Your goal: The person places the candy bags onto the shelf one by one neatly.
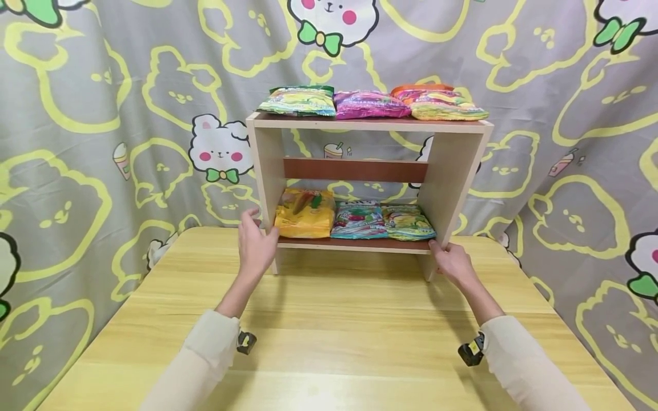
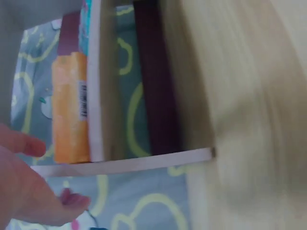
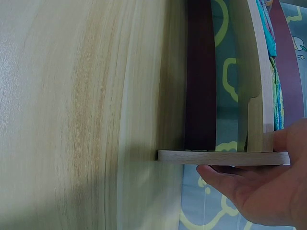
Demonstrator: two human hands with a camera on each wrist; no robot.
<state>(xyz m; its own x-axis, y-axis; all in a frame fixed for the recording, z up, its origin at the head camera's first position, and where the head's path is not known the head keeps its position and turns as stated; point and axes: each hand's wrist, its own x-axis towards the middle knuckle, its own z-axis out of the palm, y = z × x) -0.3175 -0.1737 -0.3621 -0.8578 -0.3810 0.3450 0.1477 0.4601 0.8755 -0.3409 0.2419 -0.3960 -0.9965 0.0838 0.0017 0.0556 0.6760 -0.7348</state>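
A small wooden shelf (image 1: 354,248) stands on the table, with snack bags on its top and lower board. At its left side panel is my left hand (image 1: 257,245), thumb and fingers spread around the front edge; in the left wrist view a gap shows between this hand (image 2: 29,187) and the panel. My right hand (image 1: 454,264) grips the right side panel low down, thumb inside and fingers outside, as the right wrist view shows of the hand (image 3: 273,191). A yellow bag (image 1: 304,214), a teal bag (image 1: 358,221) and a green-yellow bag (image 1: 408,222) lie on the lower board.
On the top board lie a green bag (image 1: 299,101), a magenta bag (image 1: 371,105) and overlapping pink-orange bags (image 1: 444,104). The wood-grain table (image 1: 339,319) extends in front of the shelf. A grey patterned curtain (image 1: 169,131) hangs behind and at the sides.
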